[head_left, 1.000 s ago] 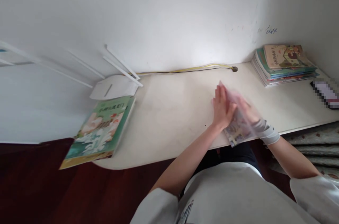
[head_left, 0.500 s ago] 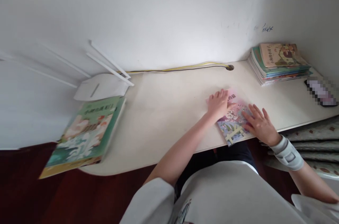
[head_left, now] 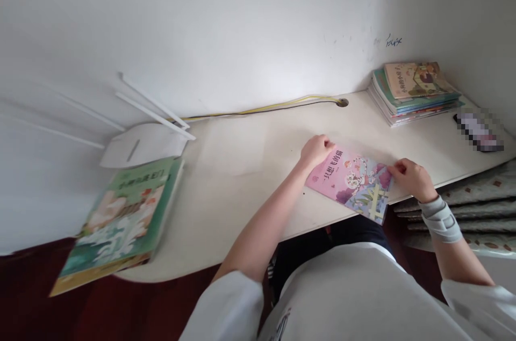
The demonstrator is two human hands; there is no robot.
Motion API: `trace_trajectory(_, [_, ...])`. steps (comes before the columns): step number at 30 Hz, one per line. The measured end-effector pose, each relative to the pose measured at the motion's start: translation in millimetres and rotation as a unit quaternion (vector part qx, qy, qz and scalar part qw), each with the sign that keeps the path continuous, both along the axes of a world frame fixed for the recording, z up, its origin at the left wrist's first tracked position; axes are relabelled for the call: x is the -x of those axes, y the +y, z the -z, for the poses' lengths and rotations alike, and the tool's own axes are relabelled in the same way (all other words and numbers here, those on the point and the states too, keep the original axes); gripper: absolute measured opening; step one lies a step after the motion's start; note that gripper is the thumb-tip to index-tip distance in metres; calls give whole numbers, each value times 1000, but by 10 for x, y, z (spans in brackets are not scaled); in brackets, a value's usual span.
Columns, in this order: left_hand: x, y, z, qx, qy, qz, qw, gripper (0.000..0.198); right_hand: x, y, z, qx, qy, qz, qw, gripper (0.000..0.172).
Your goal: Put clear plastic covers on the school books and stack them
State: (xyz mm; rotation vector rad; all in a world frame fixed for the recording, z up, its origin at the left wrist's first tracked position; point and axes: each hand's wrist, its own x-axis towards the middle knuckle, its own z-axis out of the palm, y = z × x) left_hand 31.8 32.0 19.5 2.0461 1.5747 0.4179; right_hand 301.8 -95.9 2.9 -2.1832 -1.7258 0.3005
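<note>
A: What is on the table (head_left: pixel 242 212) in front of the person?

B: A thin pink picture book (head_left: pixel 349 185) lies flat there. It sits near the front edge, and its nearest corner pokes out past that edge.

A: Which way does it point?

B: It lies slanted. Its long side runs from the person's left, at the far end, to the person's right, at the near end. The big title runs along the short end by the left hand.

A: What do the hands do?

B: The left hand (head_left: pixel 316 150) is at the book's far left corner. Its fingers are bunched up and touch the edge. The right hand (head_left: pixel 413 180) is at the other short end, with its fingers curled over the edge. A gray wrist brace (head_left: pixel 441 218) wraps that wrist.

A: Is the grip tight?

B: Both hands are narrow, not wide. You cannot tell if they pinch the book or only touch it.

A: What else is near?

B: A stack of books (head_left: pixel 415 94) sits by the wall, to the right. A green book (head_left: pixel 121 223) lies at the left end, by a white router (head_left: pixel 143 145). A thin yellow and black cable (head_left: pixel 262 110) runs along the back of the table to a round hole (head_left: pixel 342 102).
</note>
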Motion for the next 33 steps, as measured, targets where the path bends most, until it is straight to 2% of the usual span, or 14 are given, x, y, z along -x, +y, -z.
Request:
trace_trajectory(3, [-82, 117, 30, -1, -33, -5, 999, 7, 30, 88, 1, -6, 4, -4, 1000, 23])
trace_trajectory(5, [-32, 134, 33, -9, -38, -10, 999, 7, 81, 165, -22, -3, -15, -16, 1000, 15])
trace_trajectory(7, [94, 120, 27, -20, -40, -33, 998, 8, 189, 289, -69, 5, -47, -36, 998, 10])
trace_trajectory(9, [272, 102, 7, -29, -37, -70, 996, 8, 360, 483, -129, 15, -78, -55, 995, 14])
trace_trajectory(13, [667, 110, -57, -49, -26, -153, 987, 8, 812, 1028, -207, 17, -118, -89, 989, 24])
trace_trajectory(16, [903, 123, -82, -62, -10, -200, 978, 9, 1115, 1395, -184, 4, -127, -104, 987, 28])
trace_trajectory(19, [1015, 90, -71, -51, 13, -211, 976, 11, 1285, 1585, -114, -5, -139, -115, 984, 28])
trace_trajectory(21, [983, 28, -68, -43, 25, -210, 976, 18, 1321, 1619, -65, -16, -153, -123, 980, 28])
trace_trajectory(23, [851, -71, -79, -81, 55, -194, 976, 33, 1320, 1617, -27, -31, -162, -129, 978, 28])
trace_trajectory(26, [515, -262, -86, -178, 122, -113, 970, 48, 1298, 1609, 2, -47, -158, -140, 976, 29])
trace_trajectory(27, [396, -323, -74, -182, 136, -81, 970, 48, 1293, 1610, 6, -49, -154, -145, 976, 29])
trace_trajectory(30, [130, -444, 21, -118, 151, -26, 981, 60, 1281, 1615, 10, -49, -142, -148, 978, 31])
trace_trajectory(33, [61, -456, 143, -79, 154, -17, 985, 76, 1264, 1625, -8, -46, -132, -142, 980, 33])
